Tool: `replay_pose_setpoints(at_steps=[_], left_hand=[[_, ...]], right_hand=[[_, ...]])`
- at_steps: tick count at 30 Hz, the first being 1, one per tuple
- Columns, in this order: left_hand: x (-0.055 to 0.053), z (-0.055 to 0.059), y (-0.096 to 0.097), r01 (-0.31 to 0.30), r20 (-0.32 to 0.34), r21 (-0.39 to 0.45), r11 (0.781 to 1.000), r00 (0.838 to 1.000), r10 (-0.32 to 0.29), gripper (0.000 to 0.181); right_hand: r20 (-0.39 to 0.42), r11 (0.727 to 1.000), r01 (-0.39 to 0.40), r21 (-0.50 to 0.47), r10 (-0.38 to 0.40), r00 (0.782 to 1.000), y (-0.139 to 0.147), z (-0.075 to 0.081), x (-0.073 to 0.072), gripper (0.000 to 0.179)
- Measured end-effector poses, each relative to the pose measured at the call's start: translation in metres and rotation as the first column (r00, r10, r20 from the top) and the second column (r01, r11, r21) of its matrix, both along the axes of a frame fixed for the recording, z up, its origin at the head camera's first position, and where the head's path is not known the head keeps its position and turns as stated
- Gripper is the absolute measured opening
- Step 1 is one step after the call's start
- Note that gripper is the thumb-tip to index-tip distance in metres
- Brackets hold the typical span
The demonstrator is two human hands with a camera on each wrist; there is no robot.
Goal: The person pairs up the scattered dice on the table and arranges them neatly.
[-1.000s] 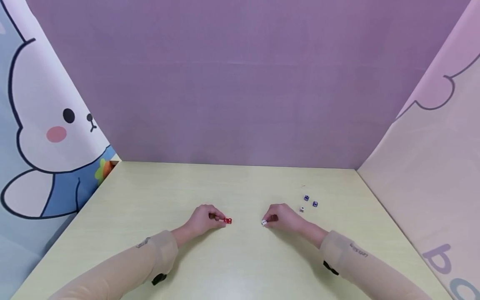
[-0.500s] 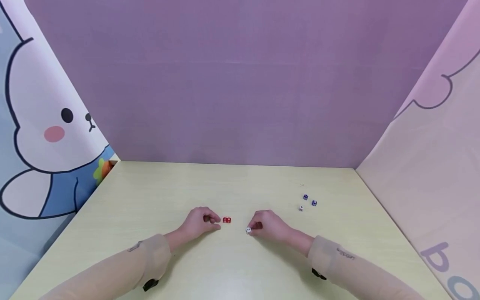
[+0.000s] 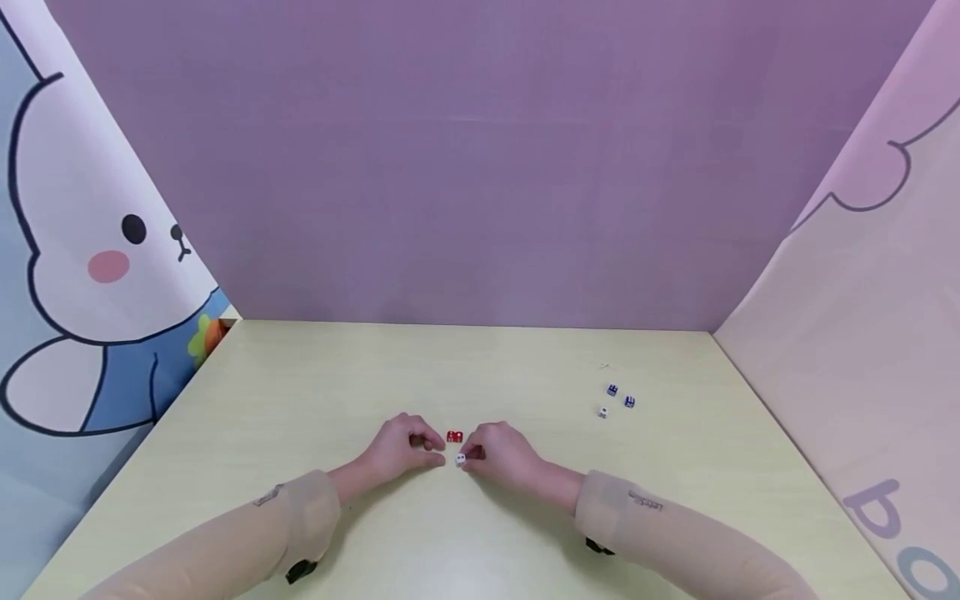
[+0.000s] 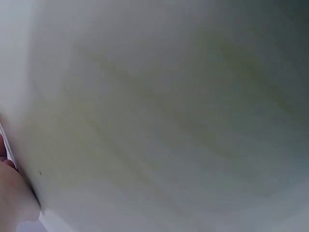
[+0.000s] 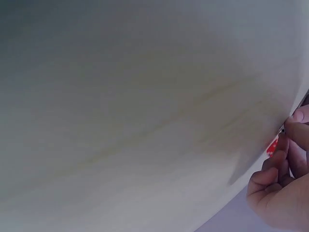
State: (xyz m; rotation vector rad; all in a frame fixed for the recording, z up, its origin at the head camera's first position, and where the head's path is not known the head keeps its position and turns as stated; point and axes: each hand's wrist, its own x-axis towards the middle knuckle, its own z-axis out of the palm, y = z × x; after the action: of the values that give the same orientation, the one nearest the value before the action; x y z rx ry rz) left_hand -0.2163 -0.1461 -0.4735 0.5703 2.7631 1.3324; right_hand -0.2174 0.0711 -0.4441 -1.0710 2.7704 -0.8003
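Two red dice (image 3: 454, 437) sit side by side at the middle of the table. Just in front of them is a white die (image 3: 461, 459), pinched between the thumb and fingertips of my right hand (image 3: 501, 454). In the right wrist view, the right hand (image 5: 282, 179) shows at the right edge with a red die (image 5: 273, 147) behind its fingers. My left hand (image 3: 401, 448) rests left of the dice, thumb and fingers apart, with nothing between them. Only part of the left hand (image 4: 14, 193) shows in the left wrist view.
Towards the right back of the table (image 3: 337, 367) lie two blue dice, one blue die (image 3: 612, 390) behind the other blue die (image 3: 629, 402), and a second white die (image 3: 603, 412). A purple panel (image 3: 480, 167) stands along the back edge, with printed panels at both sides.
My right hand has carried the white die leftward to the front of the red dice. The left hand has let go of the red dice and drawn slightly left.
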Motion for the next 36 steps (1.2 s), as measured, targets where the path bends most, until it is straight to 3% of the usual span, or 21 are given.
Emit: replay_pose_setpoints(at_steps=[8, 22, 29, 36], left_hand=[[0.0, -0.002, -0.001, 0.04, -0.07, 0.016, 0.999, 0.997, -0.038, 0.018], [0.0, -0.003, -0.001, 0.037, -0.104, -0.041, 0.998, 0.994, -0.041, 0.013], [-0.001, -0.003, 0.0, 0.024, -0.088, -0.041, 0.999, 0.996, -0.028, 0.014], [-0.001, -0.001, 0.0, 0.01, -0.039, -0.037, 0.999, 0.999, -0.011, 0.015]], right_hand=[[-0.022, 0.999, 0.05, 0.006, -0.05, 0.999, -0.016, 0.0, 0.001, 0.011], [-0.061, 0.997, 0.082, 0.007, -0.082, 0.995, -0.019, -0.005, 0.0, 0.01], [0.032, 0.996, 0.083, -0.017, -0.082, 0.996, -0.01, -0.001, -0.001, 0.016], [0.105, 0.996, 0.083, -0.027, -0.08, 0.991, 0.025, 0.01, 0.002, 0.02]])
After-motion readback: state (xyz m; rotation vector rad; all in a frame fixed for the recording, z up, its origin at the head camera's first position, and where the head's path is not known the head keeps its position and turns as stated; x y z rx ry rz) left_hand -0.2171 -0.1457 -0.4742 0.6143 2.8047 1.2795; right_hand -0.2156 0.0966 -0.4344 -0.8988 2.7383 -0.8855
